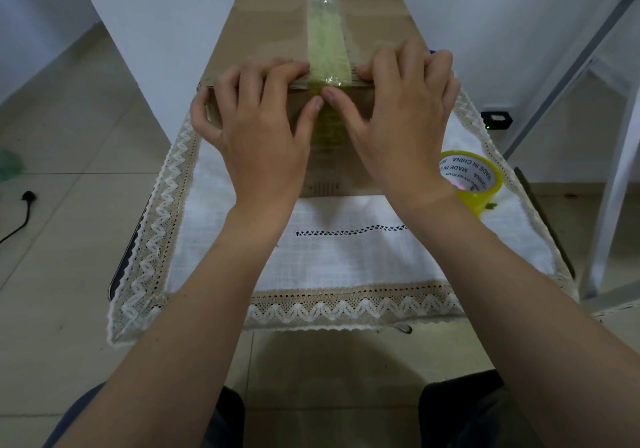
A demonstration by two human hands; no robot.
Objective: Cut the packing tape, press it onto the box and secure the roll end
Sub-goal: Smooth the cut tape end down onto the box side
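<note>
Head view, sweeping from the left: a black cable [20, 215] lies on the floor tiles, well out to the left of the left fingers [287, 66]. Now the left hand [256, 135]: those fingers are bent over the near top edge of the cardboard box [273, 14], tips down on the cardboard just left of the tape strip [327, 49], and the left thumb [311, 106] reaches across and presses the strip onto the front face. It grips nothing, it is a pressing hand! The yellowish strip runs down the middle of the box top, passes between the two sets of fingers and folds over the edge beneath the thumbs. Over to the right hand [398, 128], a mirror of the first: right fingers [384, 59] hooked over the top edge just right of the strip, right thumb [334, 94] flat on the tape, its tip touching the left thumb. The box stands on a lace-edged white cloth [346, 257] over the tabletop. The yellow tape roll [474, 177] sits on that cloth, below and to the right of the right fingers, just beside the right wrist, untouched. Further right, a small black device [496, 120] with a green light.
</note>
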